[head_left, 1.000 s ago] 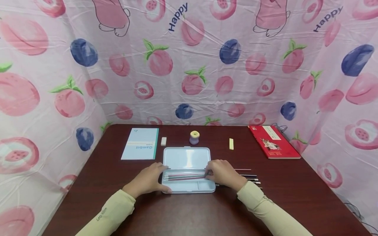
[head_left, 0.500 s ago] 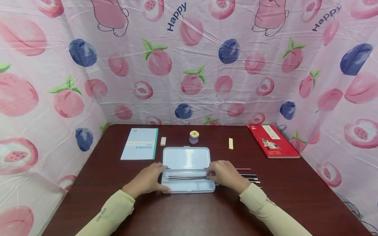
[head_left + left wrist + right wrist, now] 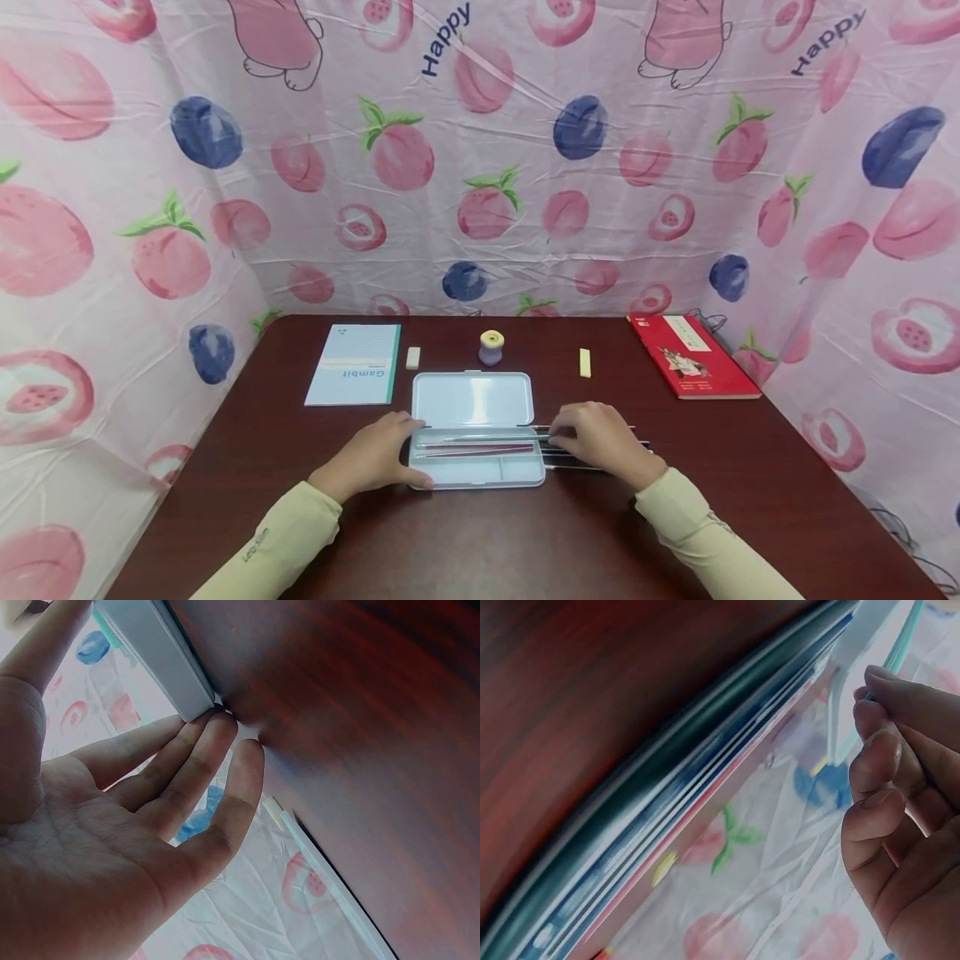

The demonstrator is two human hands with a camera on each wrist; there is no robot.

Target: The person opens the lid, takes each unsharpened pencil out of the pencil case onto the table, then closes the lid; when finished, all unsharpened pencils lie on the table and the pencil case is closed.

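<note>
A pale blue pencil case lies open on the table, with several pencils in its long compartment, a dark red pencil among them. My left hand holds the case's left end, thumb at the front corner and fingers at the back. In the left wrist view the fingertips touch the corner of the case. Just right of the case, my right hand pinches a teal pencil that slants over the compartment. More pencils lie on the table below this hand, partly hidden by it.
Behind the case stand a white eraser, a small yellow-and-purple jar-shaped object and a pale yellow strip. A notebook lies at back left, a red book at back right. A patterned curtain surrounds the table.
My right hand has moved right, away from the case's right end, and the teal pencil has shifted right with it. The left hand keeps its place on the case.
</note>
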